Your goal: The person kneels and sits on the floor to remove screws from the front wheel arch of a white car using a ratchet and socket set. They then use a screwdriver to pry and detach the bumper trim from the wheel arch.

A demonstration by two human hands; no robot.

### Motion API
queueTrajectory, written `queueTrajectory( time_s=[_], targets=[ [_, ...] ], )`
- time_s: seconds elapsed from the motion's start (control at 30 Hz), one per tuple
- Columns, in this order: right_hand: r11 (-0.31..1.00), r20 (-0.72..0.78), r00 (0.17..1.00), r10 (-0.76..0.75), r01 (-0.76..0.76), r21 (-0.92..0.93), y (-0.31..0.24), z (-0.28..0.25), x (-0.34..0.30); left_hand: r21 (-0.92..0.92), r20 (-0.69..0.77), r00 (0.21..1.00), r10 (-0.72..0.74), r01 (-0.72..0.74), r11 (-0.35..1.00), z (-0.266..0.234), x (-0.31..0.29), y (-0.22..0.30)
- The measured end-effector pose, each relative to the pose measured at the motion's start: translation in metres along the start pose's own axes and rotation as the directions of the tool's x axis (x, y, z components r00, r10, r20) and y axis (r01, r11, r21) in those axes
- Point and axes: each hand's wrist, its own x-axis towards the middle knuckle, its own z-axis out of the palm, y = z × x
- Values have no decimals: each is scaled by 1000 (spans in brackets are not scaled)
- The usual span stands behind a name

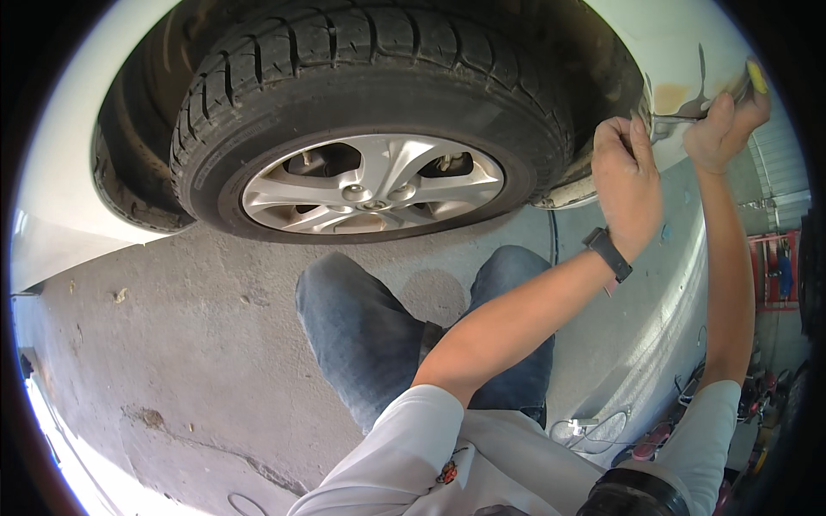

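Observation:
At the upper right, both hands are at a white car's body panel (615, 21), just behind the wheel arch. The panel there has a tan patch and grey, dark smears. My left hand (632, 185), with a dark watch (608, 254) on its wrist, is closed with bent fingers at the arch edge; whatever it may pinch is hidden. My right hand (727, 133) is closed around a tool with a yellow end (757, 76), held against the panel beside the smears. The tool's exact kind does not show.
A black tire (379, 99) on a silver alloy wheel (379, 185) fills the upper middle. My bent knees (344, 318) are below it over a concrete floor (172, 344). A red rack (774, 271) and various items stand at the right; a cable (602, 434) lies on the floor.

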Motion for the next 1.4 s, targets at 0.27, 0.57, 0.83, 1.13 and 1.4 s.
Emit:
queueTrajectory(
  time_s=[0.27,0.57,0.83,1.13,1.4],
  targets=[
    [1000,-16,1000,12,-12,-6,-2,0,1,80,2,993,119,-119,990,8,6,-5],
    [1000,-33,999,-2,2,-18,4,0,-3,-35,78,994,75,-72,997,5,11,-16],
    [866,158,978,-137,196,-459,8,-14,-5,-133,168,985,28,-6,991,-9,11,-16],
    [996,-6,999,47,-47,-71,-1,1,-1,-341,385,916,-108,250,906,-35,24,-18],
    [998,27,1000,2,-1,-63,5,-3,1,-421,425,895,-136,328,846,-33,29,-13]
  ],
)
